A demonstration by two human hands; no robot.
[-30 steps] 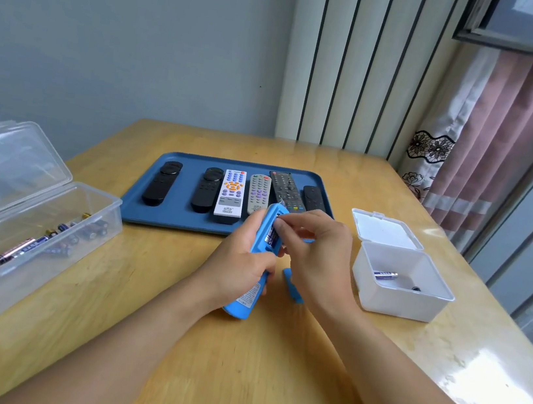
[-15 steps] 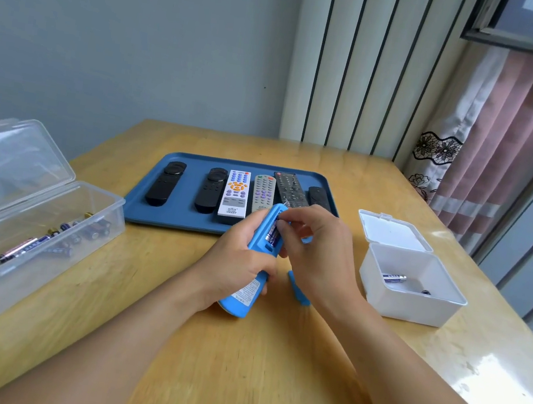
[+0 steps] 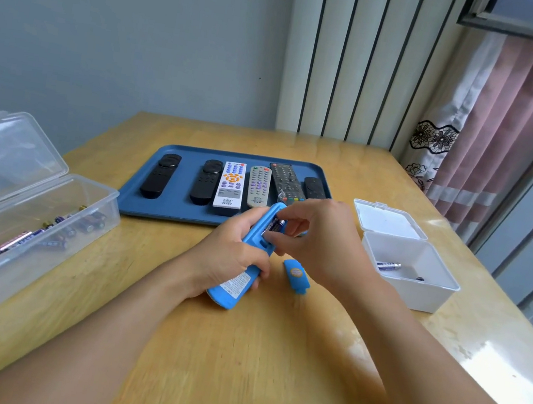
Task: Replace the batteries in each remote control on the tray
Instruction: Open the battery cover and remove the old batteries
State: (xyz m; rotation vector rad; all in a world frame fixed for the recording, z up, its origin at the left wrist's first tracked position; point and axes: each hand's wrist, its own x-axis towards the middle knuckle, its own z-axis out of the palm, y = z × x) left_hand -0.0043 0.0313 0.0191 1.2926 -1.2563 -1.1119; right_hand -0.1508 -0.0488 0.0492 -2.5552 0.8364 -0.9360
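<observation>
Near the tray [image 3: 167, 213], the left hand [image 3: 228, 258] grips a blue remote [image 3: 253, 251], back up. Right hand [image 3: 321, 240] fingers seemingly pinch a battery [image 3: 273, 227] in its open compartment.

left grip [image 3: 228, 258]: bare, no glove, ring | right grip [image 3: 321, 240]: bare | forearms: sleeveless, no watch

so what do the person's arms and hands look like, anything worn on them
Both forearms are bare up to the picture's edge: no sleeves show. The left hand and right hand wear no gloves, and no watch, ring or bracelet is visible on either. Fingernails look short and unpainted.
</observation>
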